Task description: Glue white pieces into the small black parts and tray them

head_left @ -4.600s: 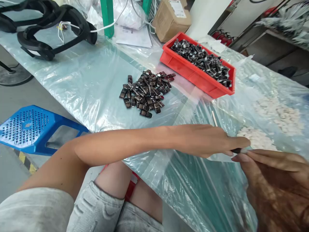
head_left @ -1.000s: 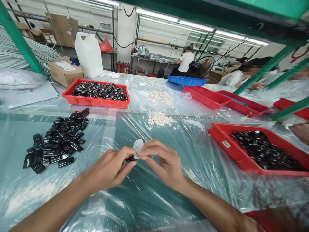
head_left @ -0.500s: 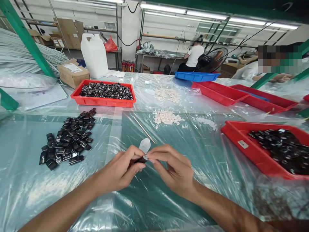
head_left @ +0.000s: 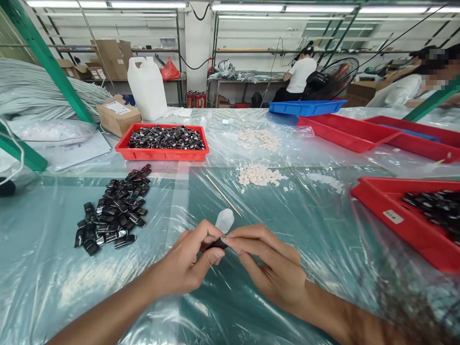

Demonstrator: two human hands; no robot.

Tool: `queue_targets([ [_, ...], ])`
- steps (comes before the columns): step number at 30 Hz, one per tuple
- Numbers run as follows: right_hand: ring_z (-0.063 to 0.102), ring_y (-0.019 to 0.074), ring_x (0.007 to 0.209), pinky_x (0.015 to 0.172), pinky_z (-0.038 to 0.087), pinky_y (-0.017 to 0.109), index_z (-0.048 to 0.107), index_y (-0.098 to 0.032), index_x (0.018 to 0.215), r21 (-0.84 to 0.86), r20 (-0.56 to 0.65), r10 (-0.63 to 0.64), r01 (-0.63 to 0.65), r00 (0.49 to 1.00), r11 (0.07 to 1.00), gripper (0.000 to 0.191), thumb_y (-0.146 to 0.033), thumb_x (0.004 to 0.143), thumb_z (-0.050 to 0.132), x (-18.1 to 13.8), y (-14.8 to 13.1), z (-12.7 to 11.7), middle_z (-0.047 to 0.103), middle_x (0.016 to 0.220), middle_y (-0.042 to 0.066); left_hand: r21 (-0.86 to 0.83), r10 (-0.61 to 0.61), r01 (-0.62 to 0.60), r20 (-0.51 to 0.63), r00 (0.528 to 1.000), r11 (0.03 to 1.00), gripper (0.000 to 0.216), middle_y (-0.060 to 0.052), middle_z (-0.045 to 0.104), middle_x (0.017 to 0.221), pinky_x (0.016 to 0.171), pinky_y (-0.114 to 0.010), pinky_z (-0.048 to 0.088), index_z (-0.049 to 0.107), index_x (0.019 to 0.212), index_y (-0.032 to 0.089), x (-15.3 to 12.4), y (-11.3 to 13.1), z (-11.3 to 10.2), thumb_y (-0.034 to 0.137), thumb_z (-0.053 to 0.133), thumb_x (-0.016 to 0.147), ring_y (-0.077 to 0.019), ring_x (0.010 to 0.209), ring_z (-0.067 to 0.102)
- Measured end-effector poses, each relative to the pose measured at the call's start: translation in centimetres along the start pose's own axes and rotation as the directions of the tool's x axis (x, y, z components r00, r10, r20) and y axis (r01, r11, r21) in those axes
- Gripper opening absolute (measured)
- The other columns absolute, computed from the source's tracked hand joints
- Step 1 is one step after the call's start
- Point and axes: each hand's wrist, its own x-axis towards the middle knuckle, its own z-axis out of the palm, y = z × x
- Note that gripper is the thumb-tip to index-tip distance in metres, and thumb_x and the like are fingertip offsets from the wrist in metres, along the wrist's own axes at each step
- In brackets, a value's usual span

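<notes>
Closed round a small glossy black part (head_left: 217,243), my left hand (head_left: 185,261) keeps it between thumb and bent fingers, low over the table. At the part's right end, the fingertips of my right hand (head_left: 271,261) pinch a small pale piece (head_left: 223,239) against it; its exact shape is too small to tell. Just beyond my fingers lies a translucent whitish oval item (head_left: 225,220). A thin wooden stick (head_left: 223,195) rests behind that. To the left is a loose heap of similar black parts (head_left: 115,211). Small whitish pieces (head_left: 260,175) form a pile farther back.
A red tray (head_left: 161,154) of black parts stands back left; another red tray (head_left: 388,215) is at right. Farther off are a blue tray (head_left: 307,107), more red trays (head_left: 345,132), a white jug (head_left: 147,88) and a cardboard box (head_left: 118,116). Two people sit beyond the table.
The camera view has turned, so the scene sits farther right at the near table. Both hands stay together at the black part, with little change in their grip.
</notes>
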Motion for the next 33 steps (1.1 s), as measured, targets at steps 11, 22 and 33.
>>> queue_targets([
  [11,0.084,0.0226,0.081,0.065,0.074,0.032,0.072,-0.045,0.145,-0.057,-0.088,-0.074,0.07,0.993,0.996,0.068,-0.004,0.091,0.069,0.6,-0.5,0.4,0.083,0.102,0.003,-0.003,-0.035,0.035,0.008,0.999,0.999,0.02,0.004,0.052,0.074,0.058,-0.024,0.038,0.048,0.104,0.024,-0.1,1.3,0.3,0.044,0.047,0.107,-0.0132,0.061,0.048],
  [22,0.085,0.0265,0.093,0.075,0.078,0.039,0.071,-0.048,0.146,0.024,-0.085,0.011,-0.009,0.996,1.0,0.071,-0.009,0.088,0.076,-0.4,-0.1,0.9,0.083,0.11,0.003,-0.061,-0.041,0.041,0.006,0.999,0.997,0.013,0.005,0.05,0.074,0.057,-0.021,0.037,0.05,0.105,0.023,0.0,0.7,-0.2,0.036,0.05,0.107,-0.0105,0.059,0.044],
  [33,0.081,0.0185,0.072,0.061,0.071,0.029,0.082,-0.04,0.11,0.145,-0.028,0.027,-0.023,0.999,0.989,0.037,-0.012,0.088,0.081,0.9,-0.2,0.1,0.079,0.092,-0.002,-0.387,-0.213,0.251,0.139,0.967,0.887,0.035,0.002,0.052,0.075,0.051,-0.021,0.035,0.052,0.102,0.026,-0.3,2.0,0.1,0.061,0.056,0.099,-0.0118,0.057,0.041],
])
